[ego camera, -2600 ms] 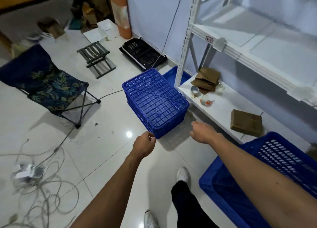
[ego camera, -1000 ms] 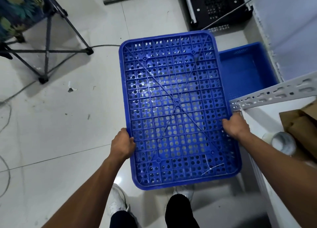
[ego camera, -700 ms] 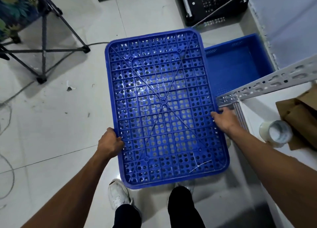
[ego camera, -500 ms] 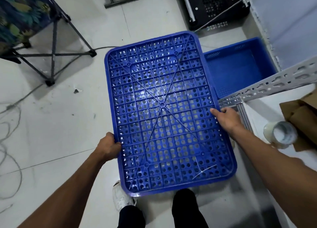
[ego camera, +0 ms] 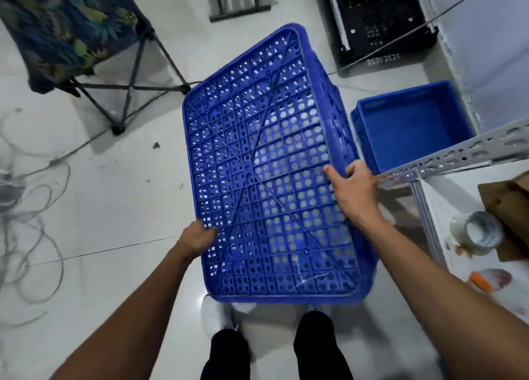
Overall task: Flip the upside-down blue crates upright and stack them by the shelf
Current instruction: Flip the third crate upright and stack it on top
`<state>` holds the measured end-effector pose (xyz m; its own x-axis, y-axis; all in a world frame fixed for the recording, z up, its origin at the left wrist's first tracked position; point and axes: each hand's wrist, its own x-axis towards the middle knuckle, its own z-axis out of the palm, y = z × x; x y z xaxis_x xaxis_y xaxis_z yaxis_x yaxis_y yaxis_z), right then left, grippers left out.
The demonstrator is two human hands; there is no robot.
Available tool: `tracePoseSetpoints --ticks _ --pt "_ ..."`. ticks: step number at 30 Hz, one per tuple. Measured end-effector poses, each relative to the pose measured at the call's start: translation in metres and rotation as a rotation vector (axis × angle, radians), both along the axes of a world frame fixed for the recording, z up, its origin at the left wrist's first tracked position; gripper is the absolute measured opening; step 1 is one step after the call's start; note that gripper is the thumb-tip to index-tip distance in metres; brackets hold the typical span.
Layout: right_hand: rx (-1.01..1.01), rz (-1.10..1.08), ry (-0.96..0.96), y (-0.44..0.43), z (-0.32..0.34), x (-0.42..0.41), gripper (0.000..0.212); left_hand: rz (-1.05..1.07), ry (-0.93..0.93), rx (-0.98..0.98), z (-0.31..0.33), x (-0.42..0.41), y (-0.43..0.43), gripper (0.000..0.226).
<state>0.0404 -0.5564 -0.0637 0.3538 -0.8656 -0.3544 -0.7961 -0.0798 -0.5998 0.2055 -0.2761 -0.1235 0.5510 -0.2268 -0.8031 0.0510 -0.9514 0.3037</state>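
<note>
Lying loose over the pale floor at the far left is a tangle of grey cables, and behind it stands a folding chair with leaf-print fabric. Nearer the middle, the left hand is curled around the left long edge of the blue crate, thumb on the perforated base and the other fingers hidden beneath. The crate is off the floor, base still facing up, and tilted so that its right wall shows. The right hand clamps the right long edge, fingers wrapped over the corner between base and wall. Just right of the crate sits a smaller blue bin, open side up, beside the slotted metal post of the shelf; a black crate lies beyond, and a roll of tape and brown cardboard rest on the lowest board. The flip looks only just begun, so the risks lie ahead. Turning toward the right could swing the wall into the shelf post or the bin, since both are close. Each hand holds only a thin rim, and the grip must shift as the crate rolls, so it could slip and drop onto the white shoes directly below. Stepping back to the left for room could snag a foot in the cables.
</note>
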Motion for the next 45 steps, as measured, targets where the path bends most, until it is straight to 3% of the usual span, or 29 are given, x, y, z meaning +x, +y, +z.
tracePoseSetpoints --ticks 4,9,12,15,18,22,24,27,29,33,38,41,43,45 --pt "-0.05 0.132 0.126 0.038 0.027 0.034 0.042 -0.001 0.097 -0.029 0.019 -0.011 -0.002 0.035" --pt "-0.016 0.239 0.18 0.086 0.049 0.07 0.042 0.014 0.048 -0.15 0.061 -0.014 -0.018 0.062" --pt "-0.006 0.334 0.23 0.113 0.063 0.093 0.041 0.119 -0.027 -0.328 0.1 -0.011 -0.033 0.059" --pt "0.037 0.379 0.251 0.133 0.068 0.11 0.043 0.138 0.056 -0.429 0.125 -0.009 -0.033 0.055" --pt "0.087 0.511 0.26 0.142 0.068 0.121 0.049 0.078 0.122 -0.396 0.134 -0.003 -0.015 0.075" --pt "0.245 0.66 0.186 0.132 0.067 0.121 0.053 0.025 0.025 -0.328 0.137 0.004 0.0 0.09" --pt "0.182 0.595 0.166 0.117 0.062 0.11 0.052 0.06 -0.041 -0.319 0.136 0.008 0.005 0.08" --pt "-0.079 0.393 0.211 0.083 0.045 0.084 0.035 0.119 -0.071 -0.326 0.13 0.012 0.012 0.064" --pt "-0.178 0.315 0.338 0.056 0.032 0.065 0.045 0.154 -0.087 -0.314 0.125 0.014 0.015 0.055" --pt "0.074 0.261 0.499 0.021 -0.002 0.039 0.062 0.208 -0.11 -0.248 0.111 0.02 0.021 0.046" --pt "0.371 0.117 0.247 0.014 -0.016 0.037 0.038 0.298 -0.096 -0.238 0.102 0.019 0.022 0.039" --pt "0.507 -0.064 0.041 0.013 -0.014 0.037 0.066 0.381 -0.077 -0.247 0.1 0.016 0.026 0.033" --pt "0.564 -0.031 -0.005 0.01 -0.005 0.035 0.086 0.419 -0.046 -0.257 0.101 0.017 0.03 0.028" --pt "0.583 0.024 -0.026 0.006 0.006 0.032 0.089 0.426 -0.018 -0.253 0.101 0.016 0.034 0.025"
